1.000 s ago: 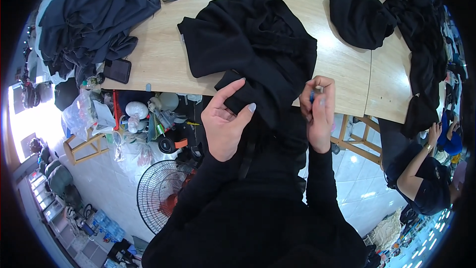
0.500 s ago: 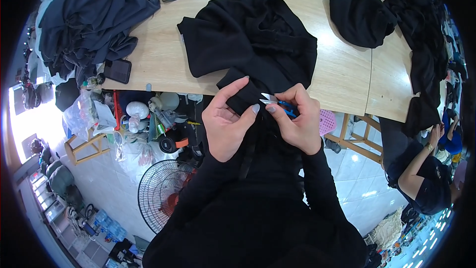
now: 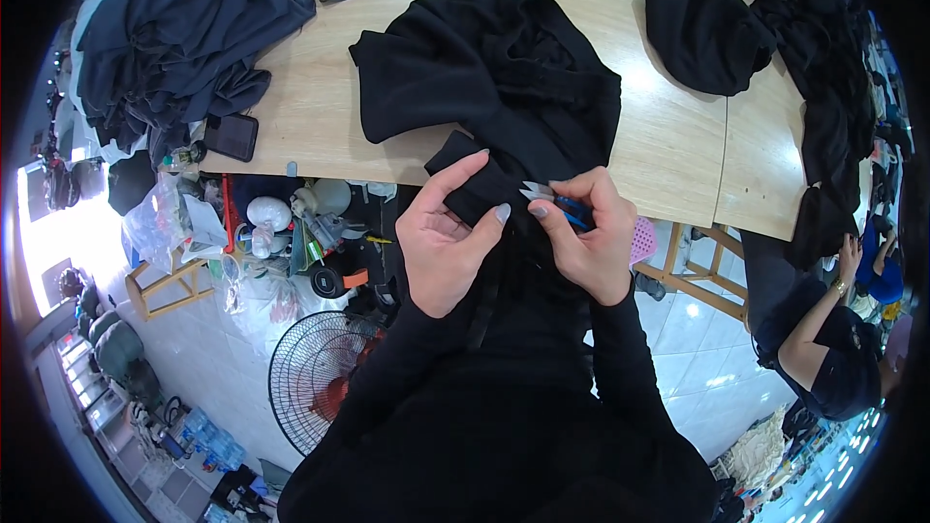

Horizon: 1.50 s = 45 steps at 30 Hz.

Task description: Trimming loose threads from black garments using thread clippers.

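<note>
A black garment [image 3: 436, 77] lies bunched over the table's front edge, with one narrow end of it hanging toward me. My left hand [image 3: 444, 237] grips that end between thumb and fingers, holding the cloth spread. Blue-handled thread snips [image 3: 575, 213] sit in my right hand [image 3: 599, 234], closed around them. Their pale blades point left, slightly parted, just right of the held cloth. Black on black hides where the cloth's edge runs near the blades.
Dark garments are heaped on the table's left [image 3: 184, 39], beside a phone [image 3: 231, 137]. A black folded piece [image 3: 707, 34] lies to the right. Below stand a fan [image 3: 325, 378] and a wooden stool [image 3: 170, 286]. A person [image 3: 819, 349] works at far right.
My right hand has drawn the snips a little to the right, away from the cloth. The left hand keeps its hold almost unmoved.
</note>
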Tool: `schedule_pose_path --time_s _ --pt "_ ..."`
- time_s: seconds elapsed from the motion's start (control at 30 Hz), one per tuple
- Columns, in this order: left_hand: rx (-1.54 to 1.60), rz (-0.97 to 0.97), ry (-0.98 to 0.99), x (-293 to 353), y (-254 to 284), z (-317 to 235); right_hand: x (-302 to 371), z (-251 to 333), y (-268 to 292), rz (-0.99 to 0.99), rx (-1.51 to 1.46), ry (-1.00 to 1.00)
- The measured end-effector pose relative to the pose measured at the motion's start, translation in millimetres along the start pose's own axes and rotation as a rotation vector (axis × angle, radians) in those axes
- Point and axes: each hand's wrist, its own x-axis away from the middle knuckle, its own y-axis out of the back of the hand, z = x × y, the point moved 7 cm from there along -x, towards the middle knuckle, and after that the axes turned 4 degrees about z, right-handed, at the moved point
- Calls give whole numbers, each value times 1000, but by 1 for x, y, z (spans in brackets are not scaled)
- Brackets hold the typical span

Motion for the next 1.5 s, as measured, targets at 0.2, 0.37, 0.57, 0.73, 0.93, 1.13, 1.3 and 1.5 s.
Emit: schedule_pose_path --time_s 0.2,0.37,0.57,0.73,0.93,1.13,1.3,1.5 --pt "-60 -23 1 2 5 4 6 10 -5 48 139 74" --pt "-60 -8 -14 2 2 3 5 12 -5 5 165 140" --pt "-70 2 -8 2 -1 1 5 9 -5 15 188 143" --pt "-65 -2 8 1 -1 3 5 11 1 -20 167 89" --pt "-46 -41 -49 0 9 16 -1 31 -8 53 122 145" --pt "-68 -52 -17 -1 7 18 0 10 -8 76 -29 32" --pt "-135 -66 -69 0 3 10 -8 31 -5 -51 37 137" --pt "-208 -30 -38 7 4 4 -12 20 -9 2 -37 88"
